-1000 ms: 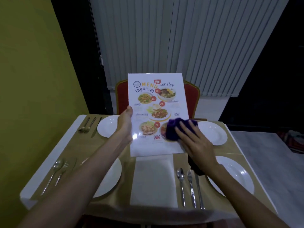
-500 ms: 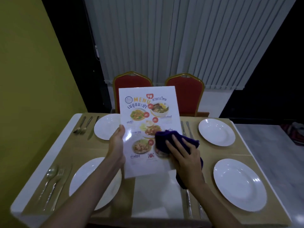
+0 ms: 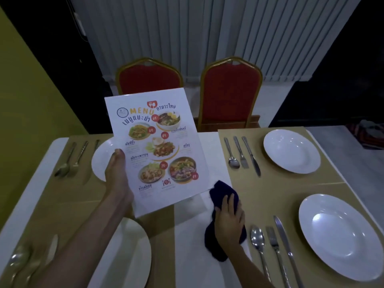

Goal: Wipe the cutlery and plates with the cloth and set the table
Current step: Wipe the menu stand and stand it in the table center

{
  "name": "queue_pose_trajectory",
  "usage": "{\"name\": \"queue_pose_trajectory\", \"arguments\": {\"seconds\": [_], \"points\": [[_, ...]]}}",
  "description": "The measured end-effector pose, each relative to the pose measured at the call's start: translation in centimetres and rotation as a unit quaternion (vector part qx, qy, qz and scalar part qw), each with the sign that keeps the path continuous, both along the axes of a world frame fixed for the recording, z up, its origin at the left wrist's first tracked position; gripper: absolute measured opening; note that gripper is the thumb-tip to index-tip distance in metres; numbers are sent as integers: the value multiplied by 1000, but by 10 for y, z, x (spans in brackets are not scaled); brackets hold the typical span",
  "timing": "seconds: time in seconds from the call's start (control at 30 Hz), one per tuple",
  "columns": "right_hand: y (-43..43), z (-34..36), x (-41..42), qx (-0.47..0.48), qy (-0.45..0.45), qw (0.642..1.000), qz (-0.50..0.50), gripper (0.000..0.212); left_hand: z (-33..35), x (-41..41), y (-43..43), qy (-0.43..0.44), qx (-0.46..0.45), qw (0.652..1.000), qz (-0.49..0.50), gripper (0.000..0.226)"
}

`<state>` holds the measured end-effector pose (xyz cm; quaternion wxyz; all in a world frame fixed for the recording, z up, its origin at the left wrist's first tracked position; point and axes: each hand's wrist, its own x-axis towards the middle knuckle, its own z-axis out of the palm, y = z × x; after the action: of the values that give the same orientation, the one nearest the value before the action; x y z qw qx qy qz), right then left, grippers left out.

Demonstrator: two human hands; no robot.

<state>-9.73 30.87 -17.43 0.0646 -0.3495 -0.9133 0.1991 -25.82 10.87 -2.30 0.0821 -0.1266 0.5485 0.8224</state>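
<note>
The left hand (image 3: 116, 175) holds the menu (image 3: 158, 146) up over the table (image 3: 31, 196), with the thumb lying along the sheet's left edge and the fingers hidden behind it. The menu sits slanted, printed side toward the camera, and covers part of the far left plate (image 3: 101, 159). The right hand (image 3: 228, 221) grips the cloth (image 3: 222, 194), fingers curled over the dark bundle. The cloth's top is just beside the menu's lower right corner, though whether they touch cannot be told. Its loose end hangs below the hand, over the white runner (image 3: 191, 246) down the table's middle.

Four places are laid on tan mats (image 3: 280, 194). The far right plate (image 3: 292, 151) has a spoon (image 3: 232, 156), fork (image 3: 241, 152) and knife (image 3: 251, 155) side by side to its left. The near right plate (image 3: 340, 238) has a near spoon (image 3: 257, 242), near fork (image 3: 274, 246) and near knife (image 3: 284, 242) set the same way, just right of the cloth. The near left plate (image 3: 128, 252) lies partly under the left forearm, with blurred cutlery (image 3: 18, 260) at the table's left edge. More cutlery, the far left set (image 3: 70, 159), lies left of the far left plate.

Two red chairs (image 3: 228, 94) stand at the far side, in front of pale blinds (image 3: 187, 28), with a yellow wall (image 3: 31, 90) on the left
</note>
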Motion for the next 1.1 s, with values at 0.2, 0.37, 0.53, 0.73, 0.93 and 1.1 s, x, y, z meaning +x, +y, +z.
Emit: {"name": "queue_pose_trajectory", "arguments": {"seconds": [0.2,0.37,0.53,0.73,0.93,1.1], "points": [[8,-29,-59,11,0,1000,14,52,-29,-15,0,-25,40,999,-24,47],[-14,-26,-60,37,129,968,210,23,-35,-25,12,-22,35,999,-33,43],[-11,-45,2,82,119,937,318,38,-30,-29,17,-8,18,999,-34,41],[24,-22,-42,182,23,970,161,28,-30,-27,9,1,19,999,-38,43],[17,-31,-81,-38,37,989,135,40,-35,-12,6,0,16,1000,-18,41],[7,-27,-17,20,79,942,326,43,-28,7,8,-8,16,1000,-1,39]]}}
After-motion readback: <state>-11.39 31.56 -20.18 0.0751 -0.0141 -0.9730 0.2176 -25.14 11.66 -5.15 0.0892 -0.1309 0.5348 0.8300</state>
